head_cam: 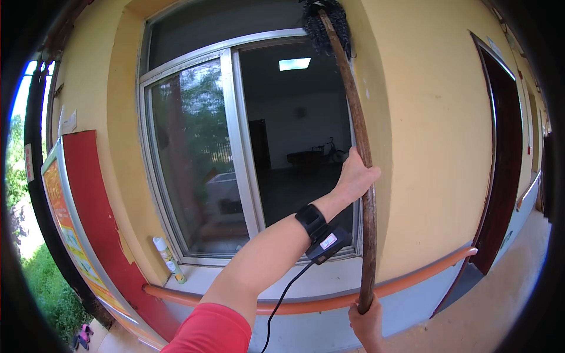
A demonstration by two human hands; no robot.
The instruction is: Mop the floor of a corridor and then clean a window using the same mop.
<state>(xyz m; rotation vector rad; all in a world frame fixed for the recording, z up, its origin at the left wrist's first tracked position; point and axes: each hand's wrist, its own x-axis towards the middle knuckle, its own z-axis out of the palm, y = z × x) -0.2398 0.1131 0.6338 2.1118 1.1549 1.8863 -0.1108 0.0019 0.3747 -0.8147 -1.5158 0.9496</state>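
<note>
My left hand (358,171) is wrapped around the middle of a long wooden mop handle (348,84). Lower down, my right hand (368,320) grips the handle's bottom end, in front of the orange handrail. The dark, stringy mop head (329,28) is raised to the upper right corner of a sliding window (234,145) with a metal frame. It overlaps the frame and the recess wall; whether it touches them I cannot tell. A black strap (311,220) with a cabled box (327,246) sits on my left wrist.
On the window sill (201,279) stands a spray can (170,260). An orange handrail (423,269) runs along the wall below. A framed display board (75,229) is at left, and a dark doorway (496,159) at right. Shoes (84,336) lie on the floor, lower left.
</note>
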